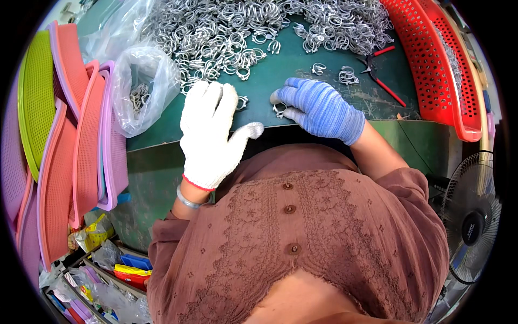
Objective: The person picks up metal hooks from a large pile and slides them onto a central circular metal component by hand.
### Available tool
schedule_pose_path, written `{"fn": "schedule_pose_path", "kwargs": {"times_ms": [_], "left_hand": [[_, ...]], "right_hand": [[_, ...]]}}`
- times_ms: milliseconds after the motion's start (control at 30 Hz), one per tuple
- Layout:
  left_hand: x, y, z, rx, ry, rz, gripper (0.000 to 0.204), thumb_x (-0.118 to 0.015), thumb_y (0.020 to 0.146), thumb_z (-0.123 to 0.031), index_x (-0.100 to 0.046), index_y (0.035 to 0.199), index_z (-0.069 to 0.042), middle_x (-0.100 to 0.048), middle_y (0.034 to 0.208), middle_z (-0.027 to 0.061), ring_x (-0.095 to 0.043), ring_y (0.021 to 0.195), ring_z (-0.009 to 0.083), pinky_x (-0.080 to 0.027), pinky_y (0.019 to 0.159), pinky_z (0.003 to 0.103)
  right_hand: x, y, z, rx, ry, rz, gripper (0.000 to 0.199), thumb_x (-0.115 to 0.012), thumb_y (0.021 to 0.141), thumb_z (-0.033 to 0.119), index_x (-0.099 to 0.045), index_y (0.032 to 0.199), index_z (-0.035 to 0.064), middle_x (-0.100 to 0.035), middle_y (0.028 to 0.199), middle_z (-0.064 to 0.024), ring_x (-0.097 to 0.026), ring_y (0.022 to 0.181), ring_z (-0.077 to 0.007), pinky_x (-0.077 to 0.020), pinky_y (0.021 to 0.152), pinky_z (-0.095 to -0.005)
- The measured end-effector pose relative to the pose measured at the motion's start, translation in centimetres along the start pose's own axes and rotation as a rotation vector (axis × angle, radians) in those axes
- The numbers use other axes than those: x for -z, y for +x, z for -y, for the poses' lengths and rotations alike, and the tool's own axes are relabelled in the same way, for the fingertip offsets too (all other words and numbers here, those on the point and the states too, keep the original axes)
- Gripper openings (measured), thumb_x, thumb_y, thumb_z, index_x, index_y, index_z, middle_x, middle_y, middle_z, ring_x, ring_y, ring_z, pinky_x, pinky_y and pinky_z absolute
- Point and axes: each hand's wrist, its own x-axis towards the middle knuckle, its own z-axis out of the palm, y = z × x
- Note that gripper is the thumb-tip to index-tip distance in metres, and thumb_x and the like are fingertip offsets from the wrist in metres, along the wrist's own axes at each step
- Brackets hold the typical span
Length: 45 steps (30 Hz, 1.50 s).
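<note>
Right hand, in the blue glove, sits just above frame centre with its fingers curled around a small metal ring clip, pinching it against the green counter. Left hand, white cotton glove, lies flat and open just left of centre, fingers spread, holding nothing, with another clip right at its fingertips. Best bet imo: keep that left palm planted as a steadying stop and only work one clip at a time, pulled clear of the big tangled pile of clips across the top of the frame, or they'll hook together. Red-handled pliers are upper right, within reach. Clear plastic bag sits to the left.
</note>
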Motion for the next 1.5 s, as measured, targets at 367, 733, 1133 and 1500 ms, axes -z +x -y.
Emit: {"fn": "schedule_pose_path", "kwargs": {"times_ms": [367, 733, 1133, 1500], "left_hand": [[-0.8, -0.6, 0.3, 0.03, 0.027, -0.016, 0.049, -0.076, 0.062, -0.027, -0.055, 0.094, 0.003, -0.047, 0.088, 0.0146, -0.046, 0.086, 0.0355, -0.04, 0.076, 0.044], [-0.8, 0.0, -0.2, -0.015, -0.01, -0.091, 0.039, -0.076, 0.058, -0.018, -0.052, 0.083, 0.001, -0.043, 0.08, 0.0122, -0.044, 0.077, 0.0313, -0.039, 0.068, 0.039], [-0.6, -0.4, -0.4, 0.056, 0.023, 0.013, 0.049, -0.077, 0.062, -0.026, -0.054, 0.095, 0.002, -0.047, 0.088, 0.0139, -0.045, 0.089, 0.0356, -0.039, 0.079, 0.044], [-0.8, -0.2, -0.5, 0.022, -0.008, -0.113, 0.039, -0.075, 0.058, -0.013, -0.052, 0.086, 0.0, -0.044, 0.08, 0.0118, -0.045, 0.078, 0.0308, -0.039, 0.07, 0.038]], "right_hand": [[0.8, 0.0, -0.9, -0.236, 0.534, -0.099, 0.026, -0.067, 0.082, 0.011, -0.064, 0.104, -0.0013, -0.063, 0.078, -0.0085, -0.06, 0.072, -0.0152, -0.0501, 0.07, -0.0287], [0.3, -0.2, -1.4, -0.261, 0.583, -0.159, 0.029, -0.071, 0.081, 0.016, -0.064, 0.102, -0.0014, -0.062, 0.077, -0.0068, -0.058, 0.071, -0.0133, -0.0495, 0.068, -0.0278], [-0.6, -0.2, -1.2, -0.312, 0.506, -0.299, 0.03, -0.074, 0.077, 0.022, -0.06, 0.094, 0.0012, -0.06, 0.075, -0.0065, -0.057, 0.067, -0.0141, -0.0501, 0.064, -0.0287], [-0.6, 0.1, -0.7, -0.343, 0.421, -0.313, 0.031, -0.075, 0.076, 0.025, -0.059, 0.089, 0.0014, -0.063, 0.076, -0.0101, -0.062, 0.068, -0.0182, -0.0515, 0.065, -0.0316]]}}
